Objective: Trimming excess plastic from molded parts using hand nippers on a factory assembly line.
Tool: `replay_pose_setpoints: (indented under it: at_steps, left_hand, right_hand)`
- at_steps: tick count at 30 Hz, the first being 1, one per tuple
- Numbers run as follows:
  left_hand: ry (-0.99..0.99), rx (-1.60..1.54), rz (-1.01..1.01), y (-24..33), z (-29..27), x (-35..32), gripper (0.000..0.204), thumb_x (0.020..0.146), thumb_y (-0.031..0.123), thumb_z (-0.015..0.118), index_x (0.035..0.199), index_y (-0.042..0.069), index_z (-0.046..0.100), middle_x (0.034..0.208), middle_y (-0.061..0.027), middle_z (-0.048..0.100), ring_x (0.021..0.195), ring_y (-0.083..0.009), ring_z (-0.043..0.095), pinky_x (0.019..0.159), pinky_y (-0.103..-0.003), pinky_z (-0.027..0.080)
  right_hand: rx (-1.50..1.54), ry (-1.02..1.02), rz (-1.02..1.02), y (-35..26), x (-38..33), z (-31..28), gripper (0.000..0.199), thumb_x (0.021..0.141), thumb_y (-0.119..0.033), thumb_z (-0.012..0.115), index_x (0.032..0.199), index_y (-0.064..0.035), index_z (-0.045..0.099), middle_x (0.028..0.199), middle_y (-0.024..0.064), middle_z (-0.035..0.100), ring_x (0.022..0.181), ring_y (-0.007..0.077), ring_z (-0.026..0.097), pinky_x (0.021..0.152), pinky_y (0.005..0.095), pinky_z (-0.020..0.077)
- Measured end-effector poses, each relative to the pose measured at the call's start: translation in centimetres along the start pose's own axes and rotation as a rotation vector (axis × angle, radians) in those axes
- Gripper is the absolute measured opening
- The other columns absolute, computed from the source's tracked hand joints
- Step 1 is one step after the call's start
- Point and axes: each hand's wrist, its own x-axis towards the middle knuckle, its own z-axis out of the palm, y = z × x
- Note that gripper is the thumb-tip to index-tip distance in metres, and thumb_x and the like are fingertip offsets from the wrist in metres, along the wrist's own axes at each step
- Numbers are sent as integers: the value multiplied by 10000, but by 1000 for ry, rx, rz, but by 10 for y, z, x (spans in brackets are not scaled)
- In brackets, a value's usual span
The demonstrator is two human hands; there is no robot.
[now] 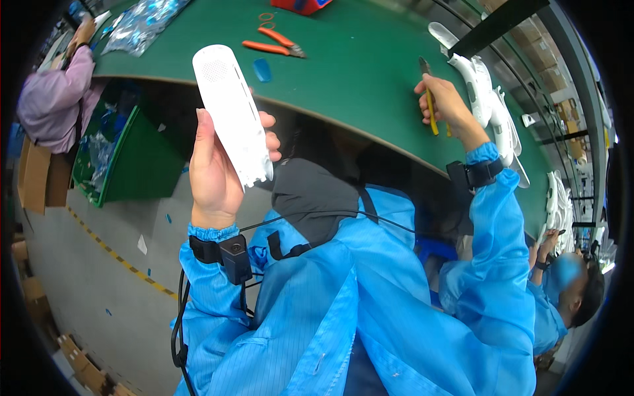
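My left hand (218, 168) grips a white plastic housing (231, 109), long and rounded at its upper end, with a patch of small holes there and a jagged lower end. The housing is tilted and held up in front of the table edge. Over the right part of the table, my right hand (444, 102) is closed around yellow-handled pliers (432, 109), their dark jaws pointing up and away. Several white curved plastic parts (485, 89) lie just right of that hand. Orange-handled cutters (277, 46) rest on the table beyond the housing, beside a small blue piece (262, 70).
The green tabletop (356, 72) carries a clear plastic bag pile (142, 26) at far left and a red-blue bin (300, 5). A green crate (132, 158) and cardboard box (41, 175) stand left. A metal rack post (574, 53) rises right. Co-workers sit on both sides.
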Motion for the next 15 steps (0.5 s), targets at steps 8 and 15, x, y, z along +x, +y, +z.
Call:
replay_pose_setpoints:
  at_steps: [8,15]
  left_hand:
    - [57,42,103,20,-7,-53,685,1023,546,314,1444,7,340,1030,-144,594,783,-221,601,662,-356,528]
    - [74,48,104,18,-3,-65,693,1021,550,316,1453,8,326,1023,-143,593,758,-221,598,650,-355,525]
  right_hand:
    - [-241,-65,65,-14,8,6,393,1009,-388,430,943,-16,539,675,36,510,542,147,512,482,299,475]
    - [-375,-86,115,-16,17,7,382,980,-372,445,969,-7,556,686,37,534,538,147,540,474,294,483]
